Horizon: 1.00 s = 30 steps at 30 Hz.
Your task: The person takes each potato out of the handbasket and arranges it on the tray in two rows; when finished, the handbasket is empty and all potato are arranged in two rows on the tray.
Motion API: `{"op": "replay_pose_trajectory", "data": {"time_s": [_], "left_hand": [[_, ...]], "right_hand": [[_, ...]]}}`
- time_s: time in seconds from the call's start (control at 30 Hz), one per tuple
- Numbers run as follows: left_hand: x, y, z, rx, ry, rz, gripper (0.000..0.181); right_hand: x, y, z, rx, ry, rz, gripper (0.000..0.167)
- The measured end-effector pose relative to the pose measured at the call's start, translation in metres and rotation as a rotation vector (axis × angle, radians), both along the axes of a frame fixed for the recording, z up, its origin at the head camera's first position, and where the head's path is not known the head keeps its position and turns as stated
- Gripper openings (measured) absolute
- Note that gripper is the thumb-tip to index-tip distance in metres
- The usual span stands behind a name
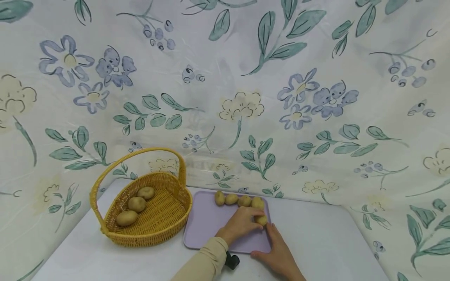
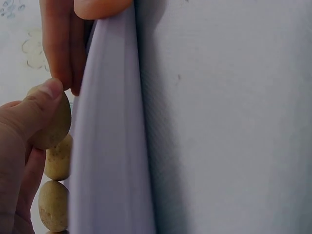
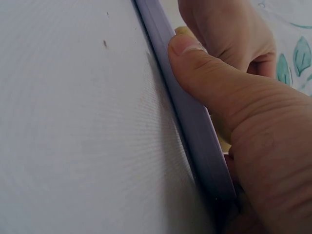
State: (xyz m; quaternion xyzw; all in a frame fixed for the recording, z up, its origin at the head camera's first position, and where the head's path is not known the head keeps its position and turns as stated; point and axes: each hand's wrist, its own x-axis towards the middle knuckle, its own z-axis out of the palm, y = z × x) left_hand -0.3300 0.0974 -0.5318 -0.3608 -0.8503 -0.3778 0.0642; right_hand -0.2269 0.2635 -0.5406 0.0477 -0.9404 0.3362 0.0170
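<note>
Held potato (image 1: pixel 261 220): located at the right side of the lilac tray (image 1: pixel 205 224), just inside the right rim. Left hand (image 1: pixel 242 223) pinched it, thumb on the near side, fingers closed around to the potato's width. Whether it bore on the tray floor could not be told.

Right hand (image 1: pixel 281 253) lay at the tray's near right corner, thumb at the near rim, fingers spread wide from it, nearly straight along the right rim; fingertips sat beside the held potato, contact unclear.

Row of four potatoes (image 1: pixel 231 199) stood along the far rim, the rightmost just beyond the held one. Bare tray floor ran from the row to the near rim, left of the left hand; room there was broad.

Wicker basket (image 1: pixel 151 239): left of tray, its right wall close beside the left rim; contact not resolved. Three potatoes (image 1: pixel 136 204) lay along its left wall, woven floor showing to their right. Handle arched above.

White bench (image 1: pixel 316 234) extended right of the tray, with ample lateral room. Floral cloth (image 1: pixel 211 86) rose behind the far edge.
</note>
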Motion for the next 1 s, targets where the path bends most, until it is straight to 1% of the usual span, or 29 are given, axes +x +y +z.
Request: {"op": "replay_pose_trajectory", "data": {"time_s": [0.13,0.3,0.5,0.73,1.0], "left_hand": [[-0.001,0.0,-0.003,0.008,-0.002,0.009,0.043],[-0.003,0.0,-0.009,-0.019,0.009,0.03,0.044],[-0.004,0.002,-0.011,-0.032,0.037,0.038,0.044],[-0.006,0.004,-0.013,-0.023,0.027,0.044,0.043],[-0.006,0.003,-0.017,-0.023,0.027,0.051,0.045]], "right_hand": [[0.001,0.0,0.0,-0.004,-0.005,-0.005,0.116],[0.0,0.0,-0.002,-0.012,0.0,-0.007,0.116],[-0.002,0.001,-0.004,-0.008,-0.001,-0.005,0.116],[-0.001,0.001,0.001,-0.01,0.003,-0.001,0.114],[0.0,-0.001,0.0,-0.012,-0.011,-0.011,0.116]]}}
